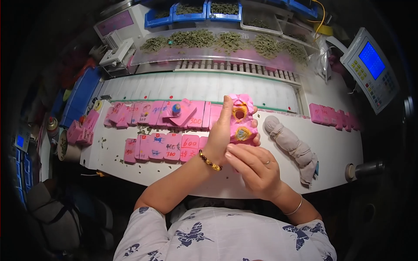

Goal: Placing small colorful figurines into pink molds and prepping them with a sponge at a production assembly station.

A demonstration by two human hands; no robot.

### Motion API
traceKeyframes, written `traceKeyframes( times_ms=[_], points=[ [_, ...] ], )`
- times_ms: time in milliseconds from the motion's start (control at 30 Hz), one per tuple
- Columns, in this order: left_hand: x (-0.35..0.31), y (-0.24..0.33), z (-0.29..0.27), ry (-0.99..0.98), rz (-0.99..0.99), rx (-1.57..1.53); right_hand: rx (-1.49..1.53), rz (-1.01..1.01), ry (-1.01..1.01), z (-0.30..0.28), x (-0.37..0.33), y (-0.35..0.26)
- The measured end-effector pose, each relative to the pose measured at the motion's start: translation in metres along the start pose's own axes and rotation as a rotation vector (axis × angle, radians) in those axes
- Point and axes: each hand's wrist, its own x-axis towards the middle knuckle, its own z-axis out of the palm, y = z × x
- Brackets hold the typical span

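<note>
My left hand [223,126] is closed around a pink rubber mould [244,108], raised above the white table. The mould's top face shows a yellow-rimmed round hole and, below it, a yellow and grey-blue patch. My left thumb lies along its left edge, and fingertips show at its right. Just below the mould, my right hand [257,169] has its thumb and fingers pinched together; what they grip, if anything, is hidden. Left of my hands, pink blocks [165,145] with handwritten marks lie in two rows, and a blue-and-red knob [176,109] sits on one of the far-row blocks.
A grey cloth bundle [291,150] lies right of my hands. More pink blocks [333,116] stand at the far right, near a keypad with a blue screen [372,61]. Green pieces [191,39] cover a clear shelf behind the rollers [235,66]. Blue bins [189,11] stand beyond.
</note>
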Motion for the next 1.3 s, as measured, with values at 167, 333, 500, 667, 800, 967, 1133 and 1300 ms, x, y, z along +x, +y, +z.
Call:
traceKeyframes(
  times_ms=[167,333,500,667,800,967,1133,1300],
  points=[
    [-0.006,0.007,-0.001,0.131,0.093,0.233,-0.018,0.000,0.017,-0.034,-0.020,0.035],
    [-0.011,0.009,0.000,0.138,0.029,0.351,-0.186,0.481,-0.413,-0.045,-0.042,0.070],
    [-0.019,0.000,0.001,0.140,-0.073,0.303,-0.181,0.439,-0.497,-0.049,-0.029,0.076],
    [-0.022,0.002,-0.006,0.179,-0.099,0.211,-0.428,0.196,0.311,-0.070,0.021,0.047],
    [-0.022,0.009,0.004,0.172,-0.038,0.278,-0.416,-0.030,-0.266,-0.049,0.030,0.025],
    [-0.025,0.002,-0.006,0.196,0.216,0.669,-0.244,0.001,-0.404,-0.053,0.026,0.028],
    [-0.029,0.014,-0.008,0.264,0.649,0.907,-0.205,0.165,0.261,-0.078,0.046,0.004],
    [-0.040,0.011,0.004,0.210,0.746,0.762,-0.255,0.007,-0.280,-0.036,0.020,-0.003]
  ],
)
